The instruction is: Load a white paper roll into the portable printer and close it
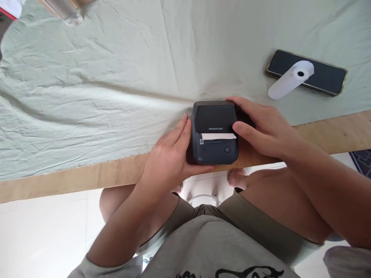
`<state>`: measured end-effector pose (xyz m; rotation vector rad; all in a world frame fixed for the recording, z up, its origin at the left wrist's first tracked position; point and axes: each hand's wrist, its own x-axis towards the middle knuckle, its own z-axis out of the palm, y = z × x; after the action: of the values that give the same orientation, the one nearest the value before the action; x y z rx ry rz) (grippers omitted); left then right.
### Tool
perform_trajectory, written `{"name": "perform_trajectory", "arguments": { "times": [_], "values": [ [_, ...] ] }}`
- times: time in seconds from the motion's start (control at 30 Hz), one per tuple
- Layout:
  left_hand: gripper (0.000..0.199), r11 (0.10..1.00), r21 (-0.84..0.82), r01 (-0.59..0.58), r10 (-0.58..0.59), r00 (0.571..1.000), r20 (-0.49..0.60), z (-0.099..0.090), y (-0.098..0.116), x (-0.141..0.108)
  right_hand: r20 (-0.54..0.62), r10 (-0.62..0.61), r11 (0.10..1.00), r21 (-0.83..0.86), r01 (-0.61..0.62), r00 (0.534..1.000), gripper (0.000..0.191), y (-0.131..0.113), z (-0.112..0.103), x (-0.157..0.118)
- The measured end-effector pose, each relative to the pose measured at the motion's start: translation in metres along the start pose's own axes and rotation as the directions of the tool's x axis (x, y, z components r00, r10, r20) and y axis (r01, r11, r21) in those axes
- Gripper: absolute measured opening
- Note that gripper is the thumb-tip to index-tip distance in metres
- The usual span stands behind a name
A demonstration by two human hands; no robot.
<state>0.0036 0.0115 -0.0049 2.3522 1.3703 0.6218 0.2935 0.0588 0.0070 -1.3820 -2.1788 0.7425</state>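
Note:
A dark label printer (214,116) marked NIIMBOT sits at the front edge of the table, with a strip of white label paper (218,136) sticking out of its slot. My left hand (169,154) is against the printer's left side, its thumb along the near bottom edge. On the other side, my right hand (265,125) grips the right side, thumb at the front corner of the lid and fingers reaching round the back. The printer's lid looks closed. Part of its right side is hidden by my fingers.
To the right, a white paper roll (285,83) leans over a smartphone (326,77) lying flat. A clear plastic object (65,13) lies at the far left. Pale green cloth (116,58) covers the table up to its bare wooden edge (87,175). My legs are below.

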Motion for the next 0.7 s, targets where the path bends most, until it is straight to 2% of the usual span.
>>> {"name": "perform_trajectory", "arguments": {
  "times": [0.13,0.23,0.33,0.4,0.47,0.5,0.57,0.63,0.7],
  "values": [
    [0.104,1.0,-0.015,0.004,-0.004,0.999,-0.035,0.003,0.0,0.003,-0.009,0.006,1.0,0.007,-0.006,1.0,0.072,0.001,-0.002,0.002],
    [0.11,0.999,0.004,0.033,-0.033,0.999,-0.026,0.004,0.002,0.005,-0.004,0.027,0.999,0.045,-0.027,1.0,0.066,-0.001,0.0,0.003],
    [0.111,0.999,0.028,0.026,-0.025,1.0,-0.012,0.005,0.002,0.004,-0.031,0.095,0.979,0.187,-0.087,0.995,0.055,-0.005,0.004,0.005],
    [0.116,0.999,0.037,0.037,-0.038,0.999,0.008,0.005,0.002,0.004,-0.141,0.224,0.904,0.399,-0.152,0.964,0.047,-0.003,0.003,0.009],
    [0.124,0.997,0.029,0.067,-0.068,0.997,0.043,0.003,0.003,0.004,-0.206,0.383,0.745,0.645,-0.17,0.9,0.04,0.002,-0.003,0.015],
    [0.126,0.997,0.02,0.08,-0.081,0.995,0.06,0.002,0.003,0.004,-0.193,0.439,0.651,0.741,-0.162,0.877,0.036,0.006,-0.006,0.019],
    [0.125,0.996,-0.001,0.09,-0.089,0.993,0.083,0.0,0.004,0.005,-0.115,0.491,0.504,0.846,-0.174,0.864,0.034,0.012,-0.013,0.027],
    [0.122,0.996,-0.009,0.084,-0.083,0.993,0.085,-0.001,0.005,0.005,-0.12,0.537,0.463,0.869,-0.173,0.835,0.033,0.013,-0.014,0.031],
    [0.121,0.998,-0.004,0.07,-0.069,0.994,0.082,-0.002,0.006,0.005,-0.174,0.516,0.552,0.816,-0.17,0.839,0.031,0.008,-0.01,0.032]
  ]
}}
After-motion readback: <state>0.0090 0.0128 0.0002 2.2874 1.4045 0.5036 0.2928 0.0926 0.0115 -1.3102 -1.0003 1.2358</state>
